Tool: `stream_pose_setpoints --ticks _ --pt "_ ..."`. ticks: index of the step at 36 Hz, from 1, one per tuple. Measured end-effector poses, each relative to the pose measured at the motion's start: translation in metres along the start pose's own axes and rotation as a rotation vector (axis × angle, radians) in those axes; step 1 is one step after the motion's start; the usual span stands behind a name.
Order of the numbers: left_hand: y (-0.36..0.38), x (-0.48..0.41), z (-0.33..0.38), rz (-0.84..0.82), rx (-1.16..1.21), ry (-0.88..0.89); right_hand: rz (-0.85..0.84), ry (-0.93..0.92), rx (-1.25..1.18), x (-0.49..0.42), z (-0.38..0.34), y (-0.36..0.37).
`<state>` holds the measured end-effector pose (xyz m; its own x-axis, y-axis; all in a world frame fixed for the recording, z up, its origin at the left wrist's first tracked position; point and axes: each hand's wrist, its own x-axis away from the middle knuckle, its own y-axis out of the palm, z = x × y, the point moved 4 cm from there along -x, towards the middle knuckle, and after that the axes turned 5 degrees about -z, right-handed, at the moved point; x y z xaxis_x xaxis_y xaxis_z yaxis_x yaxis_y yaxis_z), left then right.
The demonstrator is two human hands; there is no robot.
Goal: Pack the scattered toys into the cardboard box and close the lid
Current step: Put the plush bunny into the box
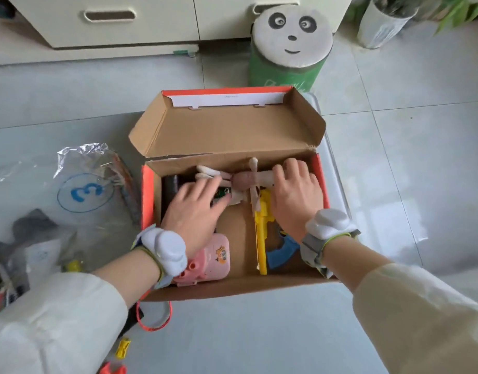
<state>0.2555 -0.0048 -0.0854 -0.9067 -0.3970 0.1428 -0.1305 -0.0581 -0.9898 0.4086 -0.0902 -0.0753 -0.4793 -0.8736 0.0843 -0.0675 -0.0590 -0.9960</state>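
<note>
While you tuck the plush rabbit [243, 182] into the cardboard box [232, 288], press it low: left hand [194, 209] flat with fingers straight, right hand [297, 195] fingers curled over its limb.

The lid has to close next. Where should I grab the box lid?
Grip the lid at its free far edge, the orange-rimmed flap, reaching from above: it stands open, hinged along the back wall of the box, so pulling that edge toward you likely swings it down.

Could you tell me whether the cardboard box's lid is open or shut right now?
Open. The lid stands tilted back behind the box, leaving the yellow gun inside in plain view.
</note>
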Motion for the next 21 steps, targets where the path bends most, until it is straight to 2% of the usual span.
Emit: stream_pose_setpoints --ticks 6,11,16,18,21 --pt "0.014 -0.009 0.005 -0.207 -0.007 0.033 -0.112 -0.195 0.096 0.008 -0.014 0.002" --pt "0.022 -0.015 0.012 -0.303 0.003 0.037 -0.309 -0.126 0.067 0.018 -0.014 0.011" --pt "0.015 -0.017 0.014 -0.369 0.041 0.045 -0.457 0.097 0.003 0.028 -0.006 0.023" --pt "0.011 -0.016 0.012 -0.343 0.041 0.041 -0.450 0.075 -0.032 0.030 -0.002 0.023" --pt "-0.003 -0.004 0.000 -0.217 0.074 0.054 -0.440 0.019 -0.075 0.035 -0.004 0.012"
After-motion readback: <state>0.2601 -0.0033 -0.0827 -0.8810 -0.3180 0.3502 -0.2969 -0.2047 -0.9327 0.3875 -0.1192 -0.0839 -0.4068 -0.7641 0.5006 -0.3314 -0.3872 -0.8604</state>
